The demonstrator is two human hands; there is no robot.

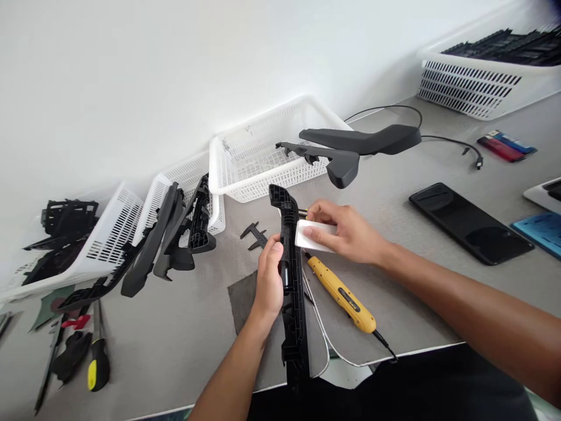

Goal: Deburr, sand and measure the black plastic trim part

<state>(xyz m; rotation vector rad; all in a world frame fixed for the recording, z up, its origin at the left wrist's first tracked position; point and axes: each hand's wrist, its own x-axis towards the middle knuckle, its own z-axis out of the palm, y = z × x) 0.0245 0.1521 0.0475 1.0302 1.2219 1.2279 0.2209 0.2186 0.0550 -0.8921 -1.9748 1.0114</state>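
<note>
My left hand [268, 286] is wrapped around a long black ribbed plastic trim part [294, 318], held nearly upright in front of me. Against the part's upper right side, my right hand [350, 231] grips a flat white block with rounded corners [309, 234]; its exact kind is unclear. Just below that hand lies a yellow corded soldering iron [344, 295], its tip partly hidden. A dark caliper [254, 235] rests left of the part, and a dark square pad [243, 298] lies partly under my left hand.
Behind my hands stands a white basket [263, 190] with two dark trim pieces [363, 140] across its rim. Filled baskets [116, 225] sit left, another [473, 88] at far right. A phone [468, 222] lies right; a screwdriver [99, 356] left. A white cord [326, 339] runs by the table edge.
</note>
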